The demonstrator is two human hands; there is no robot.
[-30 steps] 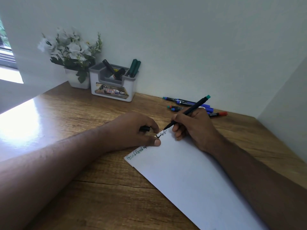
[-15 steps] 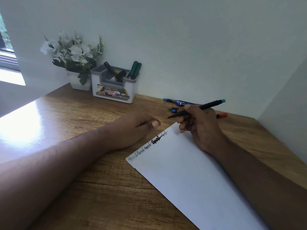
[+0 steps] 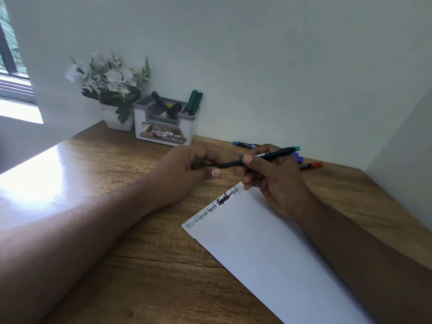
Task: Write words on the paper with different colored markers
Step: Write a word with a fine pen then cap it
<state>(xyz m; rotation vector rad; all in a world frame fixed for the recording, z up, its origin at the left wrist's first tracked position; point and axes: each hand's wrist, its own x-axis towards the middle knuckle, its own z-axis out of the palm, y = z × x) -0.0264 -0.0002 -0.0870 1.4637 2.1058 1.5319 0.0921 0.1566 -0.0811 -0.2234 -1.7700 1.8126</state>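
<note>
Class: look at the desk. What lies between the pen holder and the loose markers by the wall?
In the head view, only bare wooden desk lies between the pen holder and the loose markers.

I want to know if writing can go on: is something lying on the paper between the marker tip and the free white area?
Nothing visible does. The marker is held above the desk by both hands, right hand and left hand. The paper below the written line is bare, apart from the right forearm resting across it.

Both hands (image 3: 187, 174) (image 3: 273, 181) curled, fingers pinching.

Organizer (image 3: 163, 127) and flowerpot (image 3: 117, 118) block the back-left corner.
</note>
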